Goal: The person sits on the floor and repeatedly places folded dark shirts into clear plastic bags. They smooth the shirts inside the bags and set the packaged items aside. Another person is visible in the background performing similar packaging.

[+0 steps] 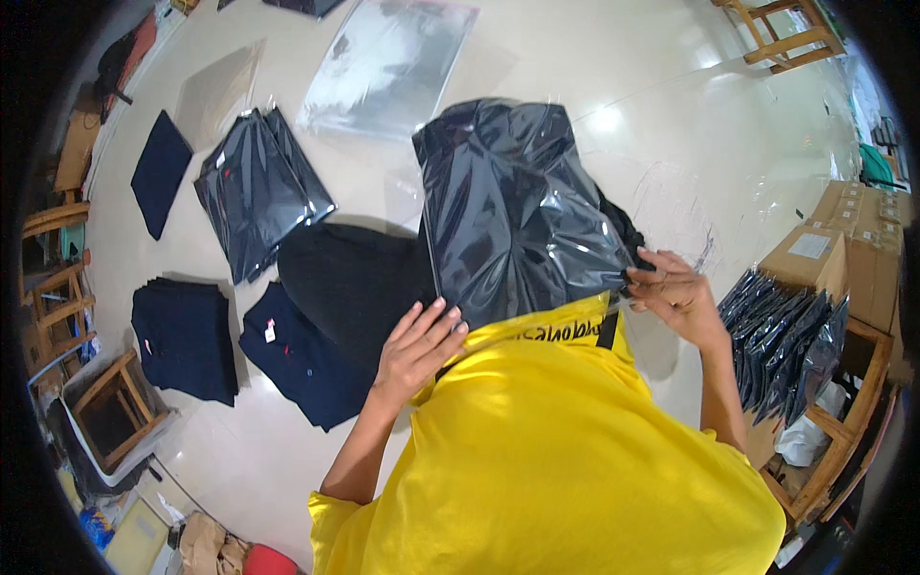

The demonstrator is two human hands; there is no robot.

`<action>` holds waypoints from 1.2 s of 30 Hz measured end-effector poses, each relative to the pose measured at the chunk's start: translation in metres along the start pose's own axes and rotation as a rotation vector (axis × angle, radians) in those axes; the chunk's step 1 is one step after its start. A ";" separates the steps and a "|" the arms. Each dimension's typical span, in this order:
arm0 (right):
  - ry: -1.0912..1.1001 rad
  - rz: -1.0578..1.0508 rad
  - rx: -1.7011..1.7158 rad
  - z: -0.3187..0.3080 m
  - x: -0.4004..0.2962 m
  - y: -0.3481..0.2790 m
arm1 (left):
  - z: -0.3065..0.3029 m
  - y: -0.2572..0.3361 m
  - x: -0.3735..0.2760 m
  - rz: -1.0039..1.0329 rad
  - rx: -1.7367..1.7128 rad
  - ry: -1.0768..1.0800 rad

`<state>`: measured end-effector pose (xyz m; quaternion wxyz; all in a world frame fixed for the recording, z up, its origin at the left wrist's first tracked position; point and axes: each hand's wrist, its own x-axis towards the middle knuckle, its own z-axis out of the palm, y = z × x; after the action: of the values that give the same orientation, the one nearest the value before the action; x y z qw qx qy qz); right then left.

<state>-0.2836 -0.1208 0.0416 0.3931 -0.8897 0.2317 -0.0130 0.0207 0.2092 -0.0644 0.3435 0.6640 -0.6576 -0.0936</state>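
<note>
A dark folded garment in a clear plastic bag [514, 215] lies across my lap. At the bag's near left corner rests my left hand [424, 352], fingers spread on its edge. My right hand [672, 295] pinches the near right corner between thumb and fingers. Left of my dark-clothed knee [345, 280] lies a navy folded garment [305, 366] with a white tag, beside a stack of folded navy garments [183, 341]. Farther off are several bagged dark garments [259, 187] and a dark folded piece [161, 176]. Clear plastic bags [388, 65] lie flat on the floor ahead.
To the right, bagged dark garments [783, 345] stand in a row beside cardboard boxes [873, 266] and a wooden frame [862, 388]. A wooden stool [787, 36] is at the top right. Along the left edge stand wooden furniture and a white-rimmed bin [108, 478].
</note>
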 end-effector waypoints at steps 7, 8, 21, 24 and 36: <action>0.088 -0.188 0.125 0.033 0.069 -0.069 | 0.013 0.012 -0.016 -0.093 0.042 0.247; 0.073 -0.208 0.182 0.050 0.081 -0.077 | 0.011 0.012 -0.016 -0.101 0.042 0.266; -0.381 -0.177 0.244 0.139 0.124 -0.140 | -0.007 0.014 -0.001 -0.125 0.024 0.397; -0.410 -0.090 0.286 0.140 0.126 -0.140 | -0.014 0.014 0.005 -0.107 0.078 0.404; -0.403 -0.213 0.170 0.135 0.115 -0.149 | -0.027 0.013 0.010 -0.017 0.098 0.331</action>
<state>-0.0932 0.0109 0.0351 0.5014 -0.8574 0.0517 0.1040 0.0274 0.2102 -0.0335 0.4133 0.6919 -0.5902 0.0462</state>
